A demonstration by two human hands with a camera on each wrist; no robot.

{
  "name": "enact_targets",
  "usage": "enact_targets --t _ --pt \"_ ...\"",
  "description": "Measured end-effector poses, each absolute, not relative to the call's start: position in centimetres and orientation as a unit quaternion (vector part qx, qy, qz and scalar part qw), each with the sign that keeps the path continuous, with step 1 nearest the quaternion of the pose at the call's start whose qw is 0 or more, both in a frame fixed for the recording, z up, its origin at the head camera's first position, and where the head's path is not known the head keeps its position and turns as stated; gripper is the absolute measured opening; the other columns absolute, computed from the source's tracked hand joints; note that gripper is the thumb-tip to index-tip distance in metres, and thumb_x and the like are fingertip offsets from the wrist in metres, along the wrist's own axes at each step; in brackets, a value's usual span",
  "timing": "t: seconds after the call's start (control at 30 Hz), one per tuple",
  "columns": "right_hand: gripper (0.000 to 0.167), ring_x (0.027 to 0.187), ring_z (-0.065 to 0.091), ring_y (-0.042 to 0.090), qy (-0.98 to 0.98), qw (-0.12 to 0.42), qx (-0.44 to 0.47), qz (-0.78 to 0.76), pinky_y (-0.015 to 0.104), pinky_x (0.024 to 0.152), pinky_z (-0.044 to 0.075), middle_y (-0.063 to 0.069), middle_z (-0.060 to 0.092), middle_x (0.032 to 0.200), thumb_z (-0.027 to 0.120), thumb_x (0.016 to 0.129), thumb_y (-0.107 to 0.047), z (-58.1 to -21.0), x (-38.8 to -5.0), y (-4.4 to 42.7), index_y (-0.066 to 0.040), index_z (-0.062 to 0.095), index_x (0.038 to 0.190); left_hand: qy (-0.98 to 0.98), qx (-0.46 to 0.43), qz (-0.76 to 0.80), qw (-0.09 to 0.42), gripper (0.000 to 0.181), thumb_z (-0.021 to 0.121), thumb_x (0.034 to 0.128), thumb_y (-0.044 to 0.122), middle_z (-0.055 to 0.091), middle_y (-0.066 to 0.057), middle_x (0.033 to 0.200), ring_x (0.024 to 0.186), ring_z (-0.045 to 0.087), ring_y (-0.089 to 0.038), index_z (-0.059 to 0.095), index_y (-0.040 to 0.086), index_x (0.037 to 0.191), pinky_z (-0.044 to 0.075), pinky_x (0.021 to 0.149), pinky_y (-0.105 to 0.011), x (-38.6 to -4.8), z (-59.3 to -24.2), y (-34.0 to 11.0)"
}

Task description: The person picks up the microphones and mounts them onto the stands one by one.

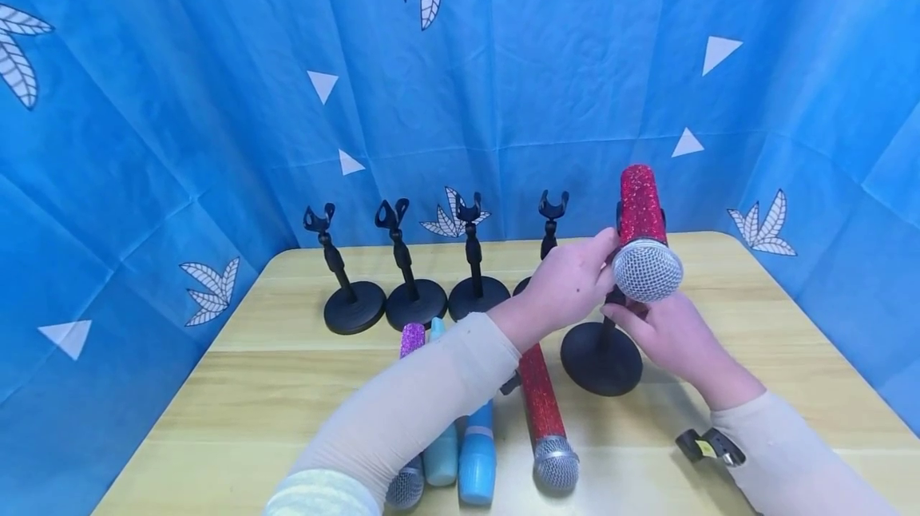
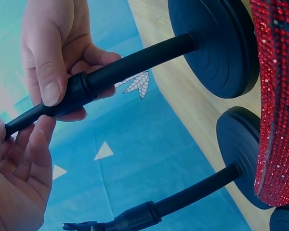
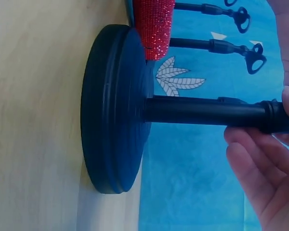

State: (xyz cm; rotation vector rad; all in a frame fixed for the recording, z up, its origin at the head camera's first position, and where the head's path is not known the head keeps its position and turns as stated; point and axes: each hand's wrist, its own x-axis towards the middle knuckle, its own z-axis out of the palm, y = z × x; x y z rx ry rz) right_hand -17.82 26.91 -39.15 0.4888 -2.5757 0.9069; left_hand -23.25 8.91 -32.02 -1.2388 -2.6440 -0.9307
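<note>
A red glittery microphone (image 1: 642, 204) with a silver mesh head rests in the clip on top of a black microphone stand (image 1: 602, 360), tilted with its head towards me. My left hand (image 1: 571, 280) pinches the stand's thin neck just under the clip. Lower down, my right hand (image 1: 664, 332) grips the collar of the pole, thumb on one side and fingers on the other, as the left wrist view shows. The round base (image 3: 113, 110) appears to stand on the table. Another red glittery microphone (image 1: 544, 396) lies on the table beneath my left forearm, which partly hides it.
Several black stands with bare clips, such as the leftmost stand (image 1: 354, 307), line the table's back. Purple (image 1: 413, 338), teal (image 1: 441, 456) and blue (image 1: 477, 464) microphones lie partly under my left sleeve. A blue curtain (image 1: 503, 85) surrounds the wooden table (image 1: 237, 388).
</note>
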Motion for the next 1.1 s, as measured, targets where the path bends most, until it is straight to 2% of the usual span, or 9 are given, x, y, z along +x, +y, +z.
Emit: enact_targets --t 0.3,0.43,0.57,0.77,0.87,0.97,1.1 --pt "0.059 0.091 0.058 0.019 -0.911 0.200 0.192 0.306 0.038 0.072 0.057 0.007 0.058 0.113 0.079 0.089 -0.017 -38.6 -18.5 26.8 -0.007 0.046 0.138 -0.858 -0.412 -0.300 0.063 0.024 0.058 0.1046 0.025 0.060 0.008 0.084 0.067 0.055 0.001 0.050 0.015 0.125 0.046 0.058 -0.009 -23.6 -31.6 8.7" --pt "0.053 0.084 0.059 0.019 -0.915 0.199 0.184 0.300 0.036 0.069 0.057 0.006 0.061 0.104 0.078 0.090 -0.020 -38.7 -18.5 26.7 -0.006 0.050 0.132 -0.856 -0.413 -0.306 0.062 0.022 0.057 0.1048 0.023 0.057 0.008 0.079 0.065 0.054 0.000 0.050 0.014 0.123 0.046 0.057 -0.010 -23.7 -31.7 8.6" --pt "0.052 0.080 0.058 0.018 -0.921 0.182 0.165 0.301 0.034 0.067 0.055 0.005 0.061 0.097 0.078 0.091 -0.024 -38.9 -18.3 26.6 -0.007 0.051 0.131 -0.860 -0.403 -0.308 0.048 0.022 0.057 0.1049 0.023 0.059 0.008 0.082 0.066 0.055 0.000 0.050 0.015 0.124 0.046 0.058 -0.010 -23.6 -31.9 8.5" --pt "0.055 0.080 0.058 0.018 -0.918 0.159 0.173 0.319 0.033 0.067 0.055 0.005 0.060 0.097 0.079 0.090 -0.023 -39.0 -18.0 26.9 -0.006 0.048 0.133 -0.859 -0.397 -0.324 0.017 0.025 0.056 0.1053 0.026 0.064 0.007 0.092 0.070 0.058 0.001 0.049 0.015 0.126 0.048 0.059 -0.011 -23.4 -32.1 8.5" --pt "0.050 0.081 0.062 0.015 -0.916 0.148 0.198 0.317 0.036 0.069 0.057 0.001 0.062 0.094 0.079 0.089 -0.021 -38.7 -17.8 27.3 -0.008 0.053 0.129 -0.859 -0.391 -0.331 -0.002 0.027 0.056 0.1050 0.027 0.065 0.008 0.099 0.077 0.059 0.002 0.049 0.017 0.128 0.050 0.065 -0.013 -23.4 -32.2 8.4" --pt "0.043 0.084 0.066 0.013 -0.919 0.125 0.213 0.306 0.039 0.073 0.058 -0.003 0.066 0.095 0.080 0.089 -0.023 -38.0 -17.5 27.8 -0.012 0.057 0.124 -0.856 -0.391 -0.339 -0.028 0.036 0.058 0.1036 0.029 0.064 0.009 0.113 0.089 0.061 0.003 0.047 0.018 0.136 0.051 0.074 -0.014 -23.4 -32.2 8.1" --pt "0.036 0.088 0.069 0.015 -0.935 0.072 0.212 0.275 0.044 0.078 0.058 -0.005 0.070 0.098 0.078 0.091 -0.029 -37.2 -17.1 28.4 -0.015 0.062 0.120 -0.837 -0.413 -0.353 -0.065 0.054 0.060 0.1025 0.031 0.060 0.006 0.131 0.102 0.062 0.003 0.038 0.019 0.150 0.052 0.080 -0.016 -23.4 -32.3 7.5"
